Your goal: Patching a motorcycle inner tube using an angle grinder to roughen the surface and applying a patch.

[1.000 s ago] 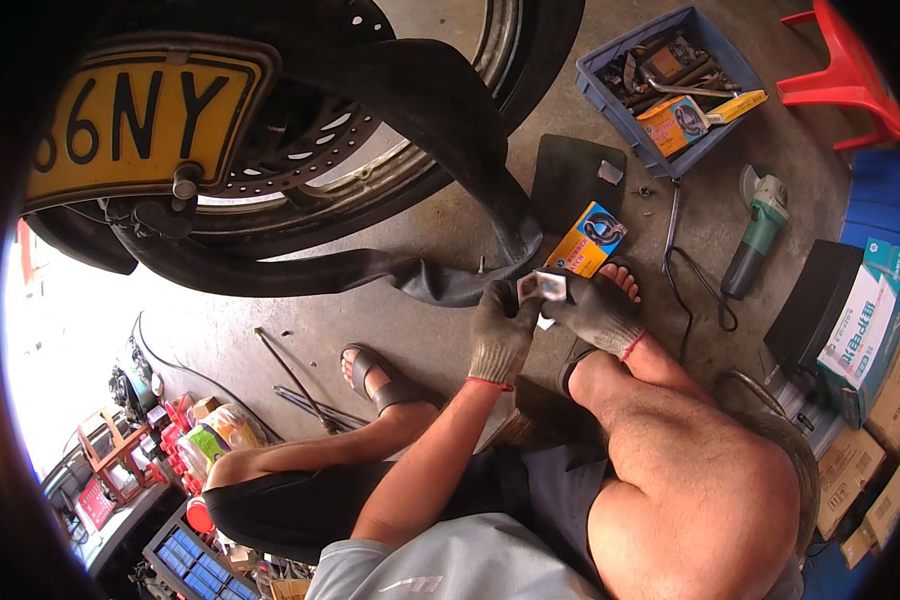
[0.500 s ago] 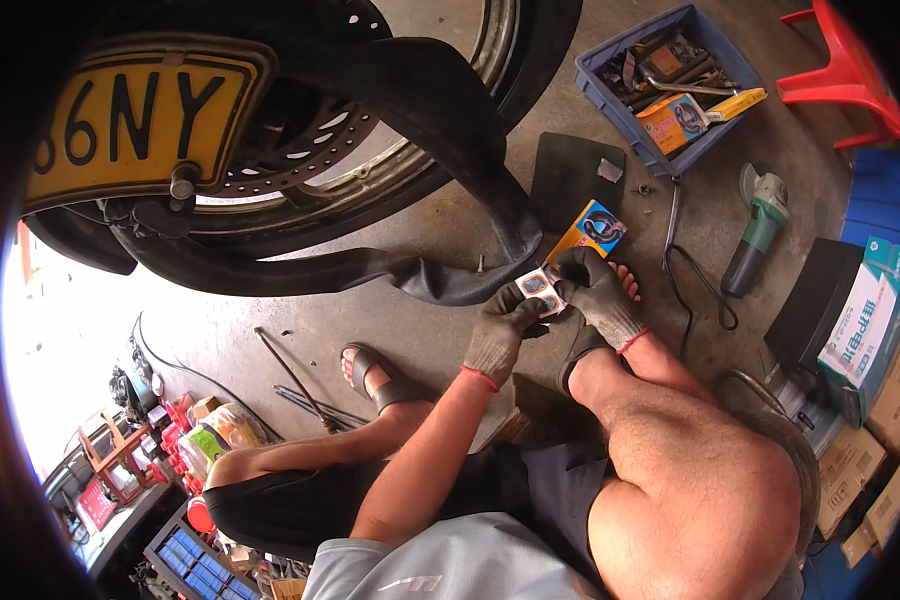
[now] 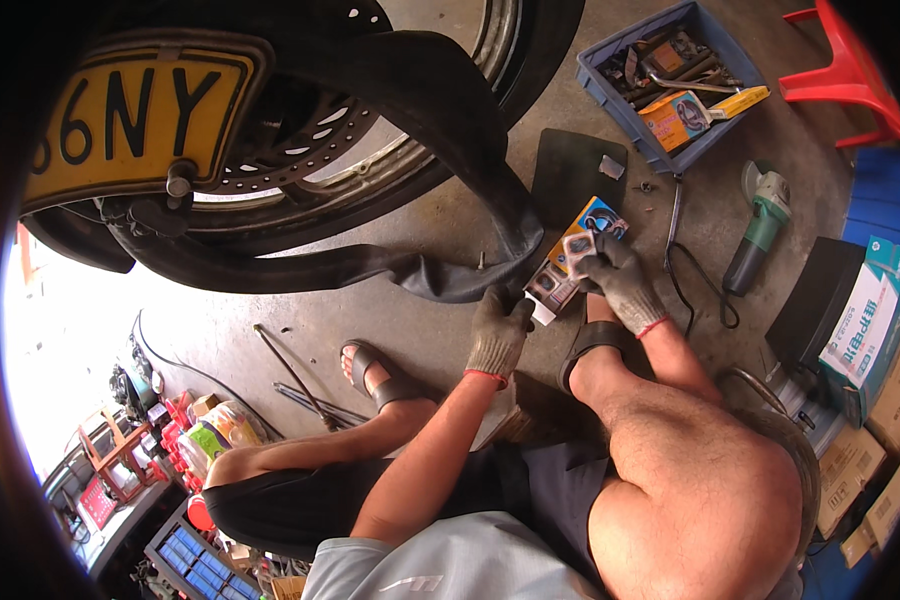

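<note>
Both my hands wear grey, dark-palmed work gloves with red cuffs. My left hand [image 3: 502, 333] is closed on a pale sheet of small rubber patches [image 3: 552, 292], held low at the centre. My right hand [image 3: 618, 283] pinches a separate small patch piece [image 3: 580, 255] just above and right of it, over an orange-and-blue box [image 3: 604, 215] that is partly hidden. Beyond them a limp black inner tube [image 3: 420, 280] loops down from the motorcycle wheel [image 3: 370, 170]. A dark flat pad [image 3: 568, 185] with a silvery scrap on it lies behind the box.
Above right are a blue crate [image 3: 620, 90] of tools and red plastic chair [image 3: 850, 80]. A green angle grinder [image 3: 760, 225] and cable lie right, cartons [image 3: 875, 320] at the edge. Long metal bars [image 3: 300, 390] and cluttered parts [image 3: 200, 440] lie left; a yellow plate [image 3: 140, 120] hangs upper left.
The patch sheet held by both hands earlier is now in two pieces: my right hand has moved up and right with one, while my left keeps the other.
</note>
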The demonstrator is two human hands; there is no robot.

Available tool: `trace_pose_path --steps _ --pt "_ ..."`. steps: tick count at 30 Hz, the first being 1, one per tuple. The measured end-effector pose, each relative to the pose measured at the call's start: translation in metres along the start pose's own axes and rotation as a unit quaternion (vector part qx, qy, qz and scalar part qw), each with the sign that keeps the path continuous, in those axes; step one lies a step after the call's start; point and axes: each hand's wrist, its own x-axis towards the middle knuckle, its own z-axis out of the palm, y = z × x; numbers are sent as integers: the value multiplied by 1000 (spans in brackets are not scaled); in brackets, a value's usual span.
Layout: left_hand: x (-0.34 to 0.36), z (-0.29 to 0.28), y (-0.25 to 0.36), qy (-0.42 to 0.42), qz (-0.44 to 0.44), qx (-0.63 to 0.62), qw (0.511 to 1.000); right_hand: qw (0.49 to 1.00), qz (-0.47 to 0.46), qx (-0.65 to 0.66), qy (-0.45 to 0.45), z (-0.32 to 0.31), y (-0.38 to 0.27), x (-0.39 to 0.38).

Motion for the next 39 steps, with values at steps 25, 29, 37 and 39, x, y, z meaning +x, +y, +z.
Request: trace_pose_path --steps 25,29,37,39 --pt "14 43 -21 -2 130 514 848 894 -152 -419 46 -15 12 30" --pt "16 34 -11 -4 68 490 869 879 -168 -444 40 -10 23 39" --pt "-1 3 -15 -51 117 579 806 872 -170 -456 53 -11 26 41" --pt "1 -3 -17 -21 176 615 768 867 -162 -469 52 -7 21 39"
